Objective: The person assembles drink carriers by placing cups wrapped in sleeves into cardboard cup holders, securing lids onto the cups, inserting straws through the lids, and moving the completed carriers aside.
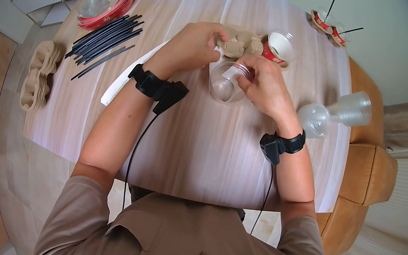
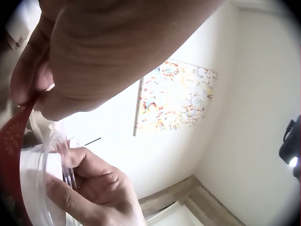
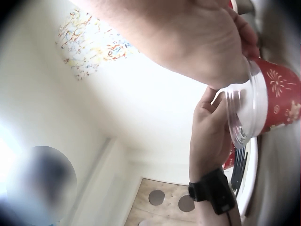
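A clear plastic cup [image 1: 224, 88] stands between the two hands in the head view. Both wrist views show a red patterned paper sleeve [image 3: 284, 99] around its side, below the clear rim. With thumb and fingers my right hand [image 1: 268, 82] grips the cup near its rim. On the cup's far left side my left hand [image 1: 191, 43] pinches the sleeve; the left wrist view shows its fingertips meeting at the red edge. Just beyond the hands is a brown pulp cup carrier [image 1: 238, 43], with another red-sleeved cup [image 1: 278, 46] at its right.
Black straws [image 1: 102, 41] lie to the left, below a pile of red sleeves [image 1: 118, 11]. Pulp carriers are stacked at the left edge [image 1: 41, 74]. Clear cups [image 1: 349, 108] lie nested on the right. Strawed drinks [image 1: 328, 25] stand far right. A white strip [image 1: 125, 81] passes under the left arm.
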Motion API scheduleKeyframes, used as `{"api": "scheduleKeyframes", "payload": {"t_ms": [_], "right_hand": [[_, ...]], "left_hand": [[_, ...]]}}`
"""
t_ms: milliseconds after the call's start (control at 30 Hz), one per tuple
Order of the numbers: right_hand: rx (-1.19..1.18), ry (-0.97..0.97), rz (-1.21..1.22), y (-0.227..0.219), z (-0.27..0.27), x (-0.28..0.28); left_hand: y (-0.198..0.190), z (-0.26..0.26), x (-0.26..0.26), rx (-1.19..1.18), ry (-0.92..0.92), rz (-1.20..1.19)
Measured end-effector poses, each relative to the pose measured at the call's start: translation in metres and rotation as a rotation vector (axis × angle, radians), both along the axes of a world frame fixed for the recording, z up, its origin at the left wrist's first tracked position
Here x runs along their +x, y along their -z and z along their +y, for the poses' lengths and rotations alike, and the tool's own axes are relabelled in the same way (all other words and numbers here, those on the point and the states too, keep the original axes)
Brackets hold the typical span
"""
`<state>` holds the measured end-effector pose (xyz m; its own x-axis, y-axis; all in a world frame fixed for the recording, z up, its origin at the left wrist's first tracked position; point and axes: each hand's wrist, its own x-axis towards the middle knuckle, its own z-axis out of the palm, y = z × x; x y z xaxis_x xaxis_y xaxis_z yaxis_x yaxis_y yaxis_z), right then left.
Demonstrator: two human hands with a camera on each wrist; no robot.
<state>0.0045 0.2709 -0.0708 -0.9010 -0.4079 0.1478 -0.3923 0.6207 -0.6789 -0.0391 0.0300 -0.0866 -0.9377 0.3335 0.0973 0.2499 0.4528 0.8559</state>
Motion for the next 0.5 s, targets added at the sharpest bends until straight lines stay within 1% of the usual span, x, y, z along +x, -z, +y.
{"api": "scheduleKeyframes", "payload": {"t_ms": [67,133,267,367,433,500], "right_hand": [[-0.025,-0.019,0.008,0.005,0.0,0.0],[-0.029,-0.044,0.005,0.008,0.0,-0.002],[-0.071,-0.026,0.005,0.009,-0.005,0.004],[-0.056,-0.007,0.004,0.01,-0.007,0.005],[-0.065,0.017,0.109,0.013,-0.01,0.006],[-0.095,0.054,0.119,0.008,-0.015,0.009]], "left_hand": [[0.002,0.004,0.0,0.047,0.068,-0.026],[0.0,0.009,0.003,0.052,0.087,-0.069],[-0.001,0.012,0.005,0.089,0.146,-0.179],[0.003,0.012,0.002,0.155,0.151,-0.252],[0.004,0.012,0.003,0.176,0.137,-0.252],[0.002,0.011,0.003,0.198,0.122,-0.252]]}}
